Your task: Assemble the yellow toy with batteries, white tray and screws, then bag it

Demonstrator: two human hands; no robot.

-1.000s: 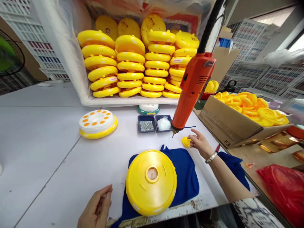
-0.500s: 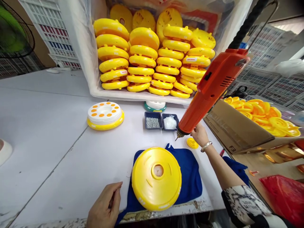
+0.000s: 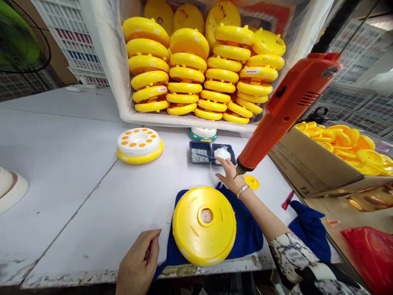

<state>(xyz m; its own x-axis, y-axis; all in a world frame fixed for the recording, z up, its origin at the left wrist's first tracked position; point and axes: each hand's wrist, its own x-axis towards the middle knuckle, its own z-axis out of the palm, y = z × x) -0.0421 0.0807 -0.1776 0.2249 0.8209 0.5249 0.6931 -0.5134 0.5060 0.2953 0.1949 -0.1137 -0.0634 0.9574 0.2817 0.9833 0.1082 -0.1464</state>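
The right hand [image 3: 229,175] reaches forward over the table, its fingertips [image 3: 223,162] pinching a thin blue stick [image 3: 207,157] whose far end lies among the silver beads [image 3: 199,155]; the grip looks light but closed, and a metal bracelet [image 3: 242,191] sits on the wrist; a patterned sleeve [image 3: 291,254] covers the forearm further back. The beads fill the left compartment of a dark blue tray [image 3: 201,145], and a white fluffy wad [image 3: 222,153] fills the right one; the hand sits just in front of the tray.

The left hand [image 3: 138,262] rests at the near table edge, curled, with something thin perhaps between its fingers; I cannot tell if it grasps anything. It lies just beside a large yellow disc [image 3: 204,241], which sits flat on a blue cloth [image 3: 247,235], its central hole facing up.

A small yellow disc [image 3: 252,182] lies on the table [image 3: 67,164] just beside the right hand; an orange electric drill [image 3: 288,112] hangs above it from a black cord [image 3: 336,26], its bit near the disc but not touching; a white disc with orange dots [image 3: 139,143] sits on a yellow base to the left; stacks of yellow discs [image 3: 187,69] stand in a plastic-lined bin [image 3: 184,119] beyond.
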